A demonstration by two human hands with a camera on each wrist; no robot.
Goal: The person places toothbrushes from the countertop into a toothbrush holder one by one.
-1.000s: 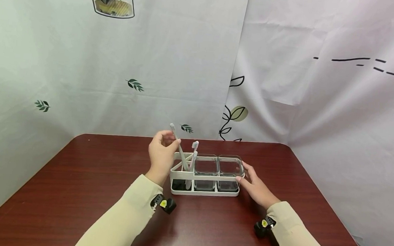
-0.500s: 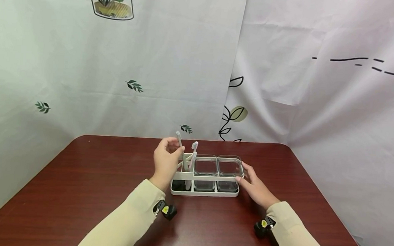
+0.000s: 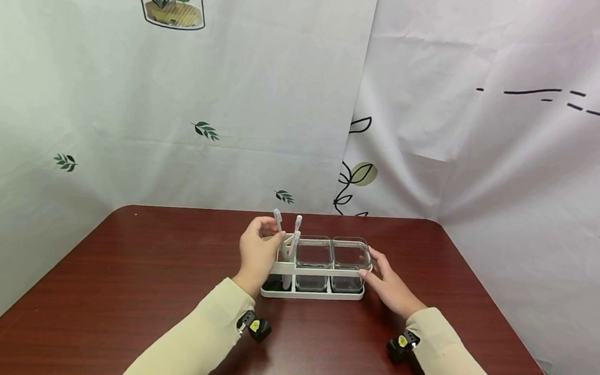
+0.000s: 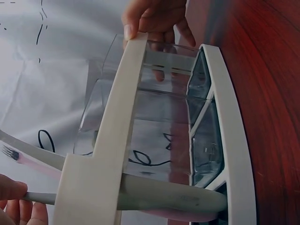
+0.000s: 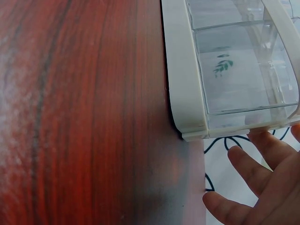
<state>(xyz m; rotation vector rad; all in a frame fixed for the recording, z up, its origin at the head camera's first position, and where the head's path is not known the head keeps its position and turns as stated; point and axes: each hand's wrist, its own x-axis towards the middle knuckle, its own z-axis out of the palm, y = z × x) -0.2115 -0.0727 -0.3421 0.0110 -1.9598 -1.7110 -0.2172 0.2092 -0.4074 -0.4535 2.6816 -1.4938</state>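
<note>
A white toothbrush holder [image 3: 325, 272] stands on the table. My left hand [image 3: 258, 251] pinches a pale grey toothbrush [image 3: 277, 216] near its head; its handle [image 4: 168, 194] is inside the leftmost compartment, the lower end near the base. Two other toothbrushes, one pink [image 4: 40, 168] and one pale [image 3: 296, 239], stand beside it. Square clear cups [image 3: 314, 257] fill the middle and right compartments. At the right end, my right hand [image 3: 389, 285] grips the holder's corner, thumb on the front rail, fingers [image 5: 246, 168] against the side.
The dark red wooden table [image 3: 179, 278] extends around the holder on every side. Behind it hangs a pale cloth [image 3: 265, 92] with printed leaves. A small black wrist camera [image 3: 259, 327] sits on the left wrist, another [image 3: 398, 346] on the right.
My left hand has moved right and down with the grey toothbrush, which stands lower and more upright in the left compartment. The right hand and the holder have stayed put.
</note>
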